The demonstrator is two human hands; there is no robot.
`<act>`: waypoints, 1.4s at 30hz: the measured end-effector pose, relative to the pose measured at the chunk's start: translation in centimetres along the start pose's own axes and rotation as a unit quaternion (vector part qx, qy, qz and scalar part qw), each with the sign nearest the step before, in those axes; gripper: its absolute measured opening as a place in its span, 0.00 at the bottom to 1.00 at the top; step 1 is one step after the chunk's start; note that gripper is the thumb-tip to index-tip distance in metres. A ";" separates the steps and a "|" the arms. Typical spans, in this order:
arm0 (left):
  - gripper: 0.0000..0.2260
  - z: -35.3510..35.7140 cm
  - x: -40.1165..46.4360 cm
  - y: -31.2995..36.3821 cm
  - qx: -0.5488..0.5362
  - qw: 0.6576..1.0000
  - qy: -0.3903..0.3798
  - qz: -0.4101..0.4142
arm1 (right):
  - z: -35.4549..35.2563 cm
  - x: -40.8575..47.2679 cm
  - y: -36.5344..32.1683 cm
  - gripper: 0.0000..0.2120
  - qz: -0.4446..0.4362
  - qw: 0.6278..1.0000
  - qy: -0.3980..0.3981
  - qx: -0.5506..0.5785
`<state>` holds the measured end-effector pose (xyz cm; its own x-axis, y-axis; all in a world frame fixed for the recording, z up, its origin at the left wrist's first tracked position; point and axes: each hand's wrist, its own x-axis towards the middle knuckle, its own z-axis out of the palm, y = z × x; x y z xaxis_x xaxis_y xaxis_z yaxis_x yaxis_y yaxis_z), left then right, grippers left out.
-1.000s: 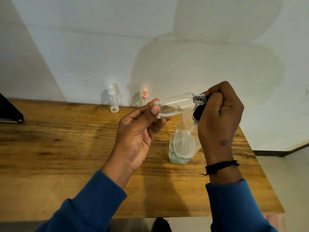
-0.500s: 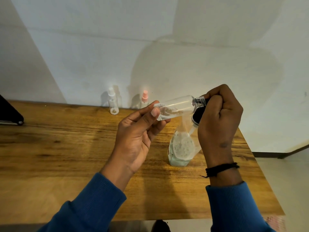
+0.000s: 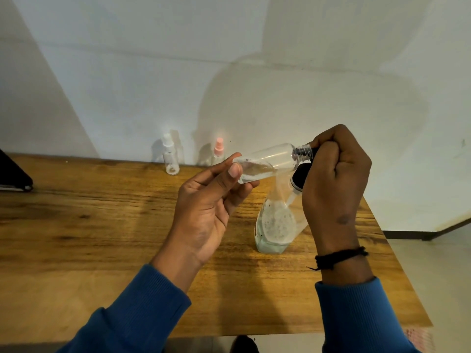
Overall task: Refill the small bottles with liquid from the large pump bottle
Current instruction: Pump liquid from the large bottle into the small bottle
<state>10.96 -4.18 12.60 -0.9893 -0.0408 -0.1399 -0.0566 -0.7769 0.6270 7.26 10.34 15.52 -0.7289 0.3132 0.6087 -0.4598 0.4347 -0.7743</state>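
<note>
**Small bottle held at pump head, above wooden table**

Brown wooden table (image 3: 102, 225) against a white wall (image 3: 153, 72). Large clear pump bottle (image 3: 276, 225) with black head stands on the table, some liquid at its base. Left hand (image 3: 211, 207) pinches the base of a small clear plastic bottle (image 3: 265, 163), tilted nearly horizontal above the pump bottle, a little liquid inside. Right hand (image 3: 334, 179) is fisted around the pump head at the small bottle's threaded neck. Behind, by the wall: white-capped small bottle (image 3: 170, 157), pink-capped small bottle (image 3: 218, 151).

Left hand (image 3: 209, 212) palm up, thumb and fingers pinching – right hand (image 3: 334, 179) curled tight, knuckles raised
</note>
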 end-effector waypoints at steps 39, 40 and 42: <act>0.15 0.1 -0.1 -0.1 0.007 1.000 -0.006 -0.001 | -0.1 0.0 0.0 0.12 -0.011 1.000 -0.001 0.001; 0.15 0.1 -0.1 0.0 0.006 1.000 -0.006 0.000 | -0.1 0.0 0.1 0.12 -0.011 1.000 0.000 0.000; 0.14 -0.1 0.0 0.0 0.003 1.000 -0.002 0.002 | 0.2 -0.1 0.4 0.12 -0.003 1.000 -0.002 0.004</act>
<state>10.99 -4.26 12.50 -0.9901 -0.0424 -0.1341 -0.0526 -0.7726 0.6327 7.07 10.30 15.13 -0.7284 0.3068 0.6126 -0.4680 0.4302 -0.7719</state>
